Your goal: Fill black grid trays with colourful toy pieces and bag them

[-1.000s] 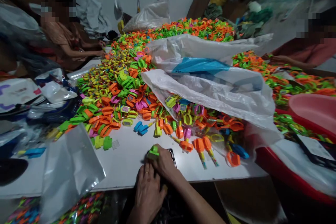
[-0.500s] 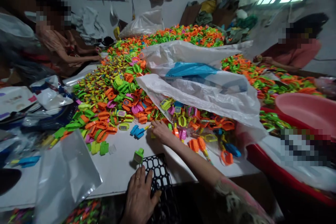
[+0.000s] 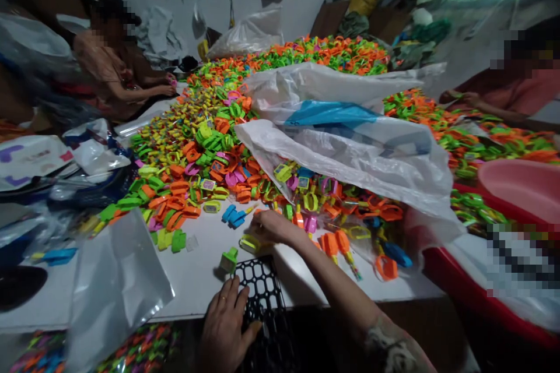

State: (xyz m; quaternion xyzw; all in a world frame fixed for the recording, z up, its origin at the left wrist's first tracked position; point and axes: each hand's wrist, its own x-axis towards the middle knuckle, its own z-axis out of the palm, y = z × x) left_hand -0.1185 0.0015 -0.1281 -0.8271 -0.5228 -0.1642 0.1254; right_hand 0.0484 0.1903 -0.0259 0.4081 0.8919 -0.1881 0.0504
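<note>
My left hand [image 3: 225, 323] lies flat, fingers spread, on a black plastic grid tray [image 3: 258, 288] at the table's near edge. A small green plastic piece [image 3: 229, 260] stands on the table just beyond that hand. My right hand [image 3: 270, 226] reaches forward over the white table [image 3: 201, 271], fingers closed on a yellow-green ring-shaped toy part [image 3: 249, 242]. Just past it lies the edge of a large heap of orange, green, pink and yellow plastic parts [image 3: 196, 157].
A big white plastic sack [image 3: 350, 140] spills parts over the table's middle. A clear plastic bag [image 3: 116, 280] hangs at the near left. Red and pink basins [image 3: 520, 186] sit at right. Two other people sit at the far left [image 3: 109, 64] and far right [image 3: 516, 87].
My right hand went from the near edge out to the heap, then drew back a little with a yellow-green part in its fingers. The green piece now stands on the table.
</note>
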